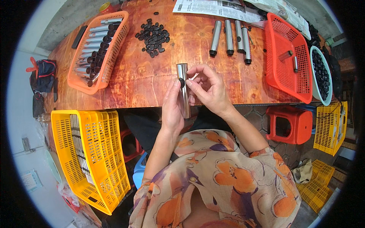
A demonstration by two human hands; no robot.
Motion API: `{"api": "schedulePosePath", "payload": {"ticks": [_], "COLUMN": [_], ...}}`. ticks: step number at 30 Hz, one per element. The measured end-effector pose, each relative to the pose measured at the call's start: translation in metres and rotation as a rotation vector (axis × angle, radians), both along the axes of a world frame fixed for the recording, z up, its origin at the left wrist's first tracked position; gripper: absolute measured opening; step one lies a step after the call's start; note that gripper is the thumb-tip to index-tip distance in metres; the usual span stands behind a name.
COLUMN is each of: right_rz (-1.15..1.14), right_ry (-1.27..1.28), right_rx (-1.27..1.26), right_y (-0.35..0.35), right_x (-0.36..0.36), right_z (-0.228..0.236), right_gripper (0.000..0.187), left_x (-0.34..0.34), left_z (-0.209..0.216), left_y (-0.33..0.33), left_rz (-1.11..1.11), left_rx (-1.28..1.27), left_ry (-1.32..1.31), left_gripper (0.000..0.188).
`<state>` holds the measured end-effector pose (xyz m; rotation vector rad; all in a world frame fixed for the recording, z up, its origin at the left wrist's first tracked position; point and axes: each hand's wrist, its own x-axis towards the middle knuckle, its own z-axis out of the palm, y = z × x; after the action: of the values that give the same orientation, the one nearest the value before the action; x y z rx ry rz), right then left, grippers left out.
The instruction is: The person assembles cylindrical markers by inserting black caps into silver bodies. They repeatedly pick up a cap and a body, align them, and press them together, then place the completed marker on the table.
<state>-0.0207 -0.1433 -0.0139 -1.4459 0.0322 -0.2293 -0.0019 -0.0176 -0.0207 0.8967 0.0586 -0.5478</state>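
My left hand (172, 108) is wrapped round a shiny metal tube (185, 97), held nearly upright at the table's front edge. A small black oval piece (181, 82) sits against the tube's side, by my left thumb tip. My right hand (211, 91) is closed on the tube from the right, its thumb beside the black piece and its index finger bent near the upper end. Its other fingers are partly hidden behind the tube. Further back on the table lies a pile of loose black oval pieces (153, 36). Several metal tubes with black ends (229, 36) lie to the right.
An orange basket (123, 30) of tubes stands left; a red basket (269, 57) with two short tubes stands right. Beside it is a light blue bowl (329, 72) of black parts. Newspaper (209, 8) covers the back. Below are a yellow crate (100, 152) and red stool (292, 129).
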Motion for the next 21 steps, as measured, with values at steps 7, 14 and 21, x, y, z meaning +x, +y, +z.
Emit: {"api": "schedulePosePath", "payload": {"ticks": [7,14,21], "right_rz": [-0.018,-0.026,0.029], "right_ry": [0.012,-0.024,-0.019], "right_rx": [-0.051,0.156,0.187], "right_y": [0.004,0.003,0.001], "right_x": [0.0,0.004,0.005], "right_z": [0.009,-0.005,-0.003], "right_gripper": [0.018,0.046,0.058], "left_x": [-0.002,0.002,-0.003], "left_z": [-0.004,0.002,0.002], "left_y": [0.001,0.0,-0.002], "left_rz": [0.021,-0.042,-0.016], "left_rx": [0.056,0.042,0.035], "left_ry": [-0.065,-0.069,-0.068], "left_gripper": [0.034,0.03,0.034]}}
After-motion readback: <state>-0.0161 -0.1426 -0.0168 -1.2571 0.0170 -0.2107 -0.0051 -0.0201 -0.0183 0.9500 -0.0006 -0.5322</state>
